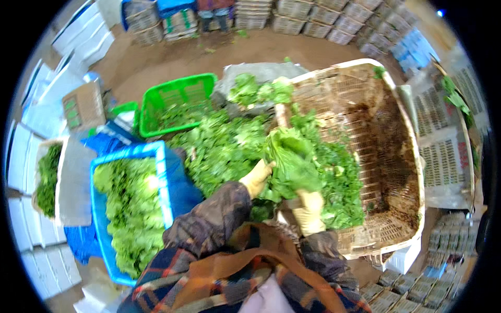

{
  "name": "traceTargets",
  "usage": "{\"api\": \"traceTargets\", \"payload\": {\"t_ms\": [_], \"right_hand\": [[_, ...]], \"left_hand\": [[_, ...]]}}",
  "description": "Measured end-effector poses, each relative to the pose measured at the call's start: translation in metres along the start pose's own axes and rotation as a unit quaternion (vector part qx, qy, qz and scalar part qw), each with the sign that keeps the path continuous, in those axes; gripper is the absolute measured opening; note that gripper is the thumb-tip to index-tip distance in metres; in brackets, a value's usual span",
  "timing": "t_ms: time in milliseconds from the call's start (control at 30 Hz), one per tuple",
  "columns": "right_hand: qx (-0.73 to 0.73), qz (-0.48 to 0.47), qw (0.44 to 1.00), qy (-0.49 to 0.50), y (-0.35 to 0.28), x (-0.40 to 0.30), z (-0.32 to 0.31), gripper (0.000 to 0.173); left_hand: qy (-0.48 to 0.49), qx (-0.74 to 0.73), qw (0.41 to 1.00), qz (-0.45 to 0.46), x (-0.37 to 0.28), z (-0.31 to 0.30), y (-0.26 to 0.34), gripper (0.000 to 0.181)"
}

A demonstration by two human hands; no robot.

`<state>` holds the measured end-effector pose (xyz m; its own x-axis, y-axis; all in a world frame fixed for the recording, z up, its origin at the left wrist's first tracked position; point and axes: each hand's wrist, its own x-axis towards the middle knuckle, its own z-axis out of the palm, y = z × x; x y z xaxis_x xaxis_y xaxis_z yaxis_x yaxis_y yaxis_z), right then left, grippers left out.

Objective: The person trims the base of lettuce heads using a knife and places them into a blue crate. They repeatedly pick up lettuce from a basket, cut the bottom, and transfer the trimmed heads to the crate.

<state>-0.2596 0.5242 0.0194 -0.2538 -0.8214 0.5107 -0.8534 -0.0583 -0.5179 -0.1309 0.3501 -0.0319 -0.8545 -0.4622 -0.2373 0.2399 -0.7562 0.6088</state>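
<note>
A head of leafy lettuce (291, 160) is held up between my two gloved hands, over a heap of loose greens. My left hand (257, 178), in a pale yellow glove, grips its left edge. From below, my right hand (310, 211) in a matching glove supports its lower end; the fingers are partly hidden behind the leaves. Loose lettuce leaves (225, 146) spread to the left of the held head. More cut leaves (340, 184) lie to its right, inside a large dirty white plastic crate (417, 172).
At my left a blue crate (164, 184) holds lettuce heads. Beyond it a green crate (145, 113) contains leaf scraps. Several lettuce pieces (260, 92) rest on a grey covered surface (235, 74). Stacked crates (325, 17) line the far side, where a person (215, 11) stands.
</note>
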Motion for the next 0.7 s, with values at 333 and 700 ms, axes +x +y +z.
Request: {"api": "traceTargets", "payload": {"t_ms": [333, 700], "right_hand": [[0.14, 0.116, 0.947, -0.265, -0.1, 0.012, 0.009, 0.034], [-0.073, -0.121, 0.936, -0.324, -0.148, 0.043, 0.047, 0.051]], "left_hand": [[0.164, 0.581, 0.794, 0.072, -0.207, -0.075, 0.101, 0.117], [0.166, 0.459, 0.872, 0.034, -0.272, -0.045, 0.067, 0.116]]}}
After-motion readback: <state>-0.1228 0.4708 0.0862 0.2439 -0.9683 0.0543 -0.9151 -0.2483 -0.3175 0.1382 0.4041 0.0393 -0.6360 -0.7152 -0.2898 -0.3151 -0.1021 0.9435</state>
